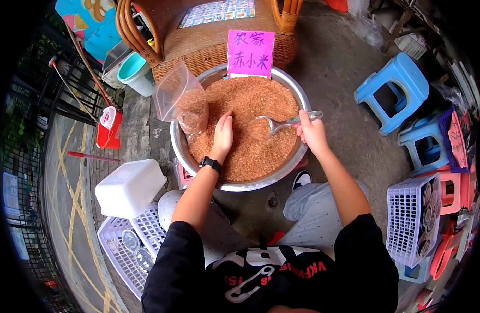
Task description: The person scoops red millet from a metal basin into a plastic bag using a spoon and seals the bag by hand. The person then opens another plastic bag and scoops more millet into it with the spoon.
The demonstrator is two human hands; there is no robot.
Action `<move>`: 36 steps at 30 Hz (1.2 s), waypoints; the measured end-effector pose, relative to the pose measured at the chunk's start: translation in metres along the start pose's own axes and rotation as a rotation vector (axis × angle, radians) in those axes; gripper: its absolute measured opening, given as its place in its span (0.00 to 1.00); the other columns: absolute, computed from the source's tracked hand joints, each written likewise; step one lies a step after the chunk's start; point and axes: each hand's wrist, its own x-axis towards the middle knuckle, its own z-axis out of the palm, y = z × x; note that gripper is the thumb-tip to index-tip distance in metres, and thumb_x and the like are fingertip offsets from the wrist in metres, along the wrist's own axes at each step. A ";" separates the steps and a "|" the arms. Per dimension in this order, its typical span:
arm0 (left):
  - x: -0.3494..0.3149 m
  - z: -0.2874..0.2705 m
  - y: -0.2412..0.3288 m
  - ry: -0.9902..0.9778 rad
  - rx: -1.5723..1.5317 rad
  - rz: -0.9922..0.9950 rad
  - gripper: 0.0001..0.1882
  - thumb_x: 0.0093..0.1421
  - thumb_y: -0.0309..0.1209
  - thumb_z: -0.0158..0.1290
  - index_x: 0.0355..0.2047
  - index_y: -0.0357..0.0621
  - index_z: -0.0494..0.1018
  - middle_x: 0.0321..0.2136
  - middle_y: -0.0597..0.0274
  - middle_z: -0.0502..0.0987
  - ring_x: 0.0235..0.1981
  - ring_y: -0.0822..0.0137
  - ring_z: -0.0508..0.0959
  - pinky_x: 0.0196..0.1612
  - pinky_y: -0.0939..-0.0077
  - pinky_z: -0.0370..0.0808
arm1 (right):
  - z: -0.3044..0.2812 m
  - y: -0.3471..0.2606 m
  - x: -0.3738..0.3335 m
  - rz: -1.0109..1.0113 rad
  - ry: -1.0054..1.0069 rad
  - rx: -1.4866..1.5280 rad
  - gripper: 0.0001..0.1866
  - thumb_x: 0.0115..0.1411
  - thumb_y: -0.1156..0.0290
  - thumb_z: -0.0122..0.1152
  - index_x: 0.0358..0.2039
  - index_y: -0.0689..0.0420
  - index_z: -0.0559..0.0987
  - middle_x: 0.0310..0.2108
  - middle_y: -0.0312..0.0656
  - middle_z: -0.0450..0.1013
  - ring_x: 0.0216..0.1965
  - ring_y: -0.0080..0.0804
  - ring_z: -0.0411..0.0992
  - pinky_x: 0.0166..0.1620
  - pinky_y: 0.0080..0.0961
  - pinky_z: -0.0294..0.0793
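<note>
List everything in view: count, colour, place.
basin: one, silver, centre
grain: one heap, brown, in basin
scoop: one, silver, basin's right
plastic bag: one, clear, basin's left
sign: one, pink, basin's far rim
wicker chair: one, brown, beyond basin
stools: at least two, blue, right
tub: one, white, left
crates: at least two, lavender, both sides
buckets: at least two, red, teal, left
left hand: one, bare, by plastic bag
right hand: one, bare, on scoop

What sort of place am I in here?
Probably an outdoor market stall: a wide round silver metal basin of reddish-brown grain, a handwritten bright pink paper sign, and yellow-lined grey pavement alongside.
</note>
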 end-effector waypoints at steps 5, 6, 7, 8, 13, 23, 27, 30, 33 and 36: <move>0.006 0.013 0.010 0.028 -0.176 0.000 0.22 0.60 0.36 0.38 0.48 0.30 0.65 0.48 0.48 0.68 0.53 0.61 0.64 0.56 0.75 0.55 | 0.005 0.000 0.001 -0.022 -0.020 -0.011 0.23 0.61 0.54 0.43 0.18 0.60 0.70 0.09 0.33 0.63 0.07 0.17 0.57 0.11 0.15 0.55; 0.005 0.016 0.013 0.026 -0.178 0.000 0.22 0.60 0.36 0.38 0.48 0.30 0.65 0.48 0.48 0.68 0.53 0.61 0.64 0.56 0.75 0.55 | 0.006 0.001 0.000 -0.021 -0.018 -0.012 0.23 0.61 0.54 0.43 0.18 0.60 0.70 0.09 0.33 0.63 0.07 0.17 0.57 0.11 0.15 0.55; 0.004 0.020 0.016 0.003 -0.192 0.011 0.22 0.60 0.36 0.37 0.48 0.29 0.65 0.49 0.48 0.68 0.53 0.62 0.64 0.56 0.75 0.55 | 0.006 0.002 -0.001 -0.026 -0.018 -0.004 0.23 0.61 0.54 0.44 0.18 0.60 0.70 0.09 0.33 0.63 0.07 0.17 0.57 0.11 0.15 0.55; 0.002 0.023 0.018 -0.020 -0.206 0.021 0.22 0.61 0.35 0.37 0.48 0.29 0.65 0.49 0.49 0.68 0.53 0.62 0.64 0.56 0.75 0.55 | 0.007 0.003 -0.002 -0.031 -0.018 0.003 0.23 0.61 0.54 0.44 0.18 0.60 0.70 0.09 0.33 0.63 0.07 0.17 0.57 0.11 0.15 0.55; -0.004 0.037 0.030 -0.122 -0.218 0.028 0.23 0.61 0.35 0.35 0.49 0.28 0.63 0.52 0.50 0.64 0.55 0.62 0.61 0.58 0.75 0.52 | 0.008 0.004 -0.005 -0.045 -0.033 0.034 0.23 0.60 0.55 0.44 0.18 0.61 0.70 0.08 0.34 0.63 0.07 0.17 0.57 0.11 0.15 0.55; -0.001 -0.003 0.054 0.004 -0.249 0.113 0.21 0.61 0.35 0.37 0.45 0.29 0.68 0.44 0.50 0.72 0.48 0.63 0.69 0.53 0.74 0.61 | 0.004 0.002 -0.004 -0.028 -0.058 0.012 0.24 0.60 0.54 0.45 0.18 0.62 0.71 0.08 0.34 0.63 0.06 0.18 0.58 0.11 0.15 0.56; 0.000 -0.029 0.019 0.146 -0.061 0.028 0.20 0.60 0.36 0.40 0.44 0.30 0.68 0.43 0.48 0.72 0.46 0.61 0.70 0.50 0.74 0.63 | 0.003 0.004 -0.004 0.013 -0.057 0.020 0.23 0.60 0.56 0.45 0.18 0.62 0.70 0.08 0.35 0.63 0.07 0.20 0.59 0.11 0.18 0.57; -0.012 -0.030 0.022 0.082 0.203 0.012 0.20 0.59 0.35 0.40 0.46 0.32 0.67 0.44 0.44 0.70 0.48 0.58 0.70 0.51 0.74 0.63 | 0.003 0.005 -0.005 0.013 -0.047 0.021 0.23 0.60 0.55 0.45 0.17 0.61 0.70 0.08 0.35 0.63 0.07 0.20 0.59 0.11 0.18 0.57; -0.014 -0.030 0.010 0.075 0.283 0.110 0.20 0.59 0.35 0.39 0.46 0.32 0.67 0.46 0.43 0.69 0.49 0.55 0.69 0.52 0.71 0.62 | 0.004 0.006 -0.005 0.007 -0.046 0.028 0.23 0.60 0.54 0.45 0.17 0.61 0.70 0.08 0.35 0.63 0.07 0.20 0.59 0.12 0.17 0.57; -0.012 -0.025 0.003 0.069 0.247 0.090 0.21 0.59 0.35 0.39 0.47 0.31 0.65 0.48 0.42 0.67 0.52 0.53 0.65 0.55 0.70 0.59 | 0.005 0.005 -0.005 0.014 -0.044 0.034 0.23 0.60 0.54 0.46 0.17 0.61 0.70 0.08 0.34 0.63 0.07 0.20 0.59 0.12 0.17 0.57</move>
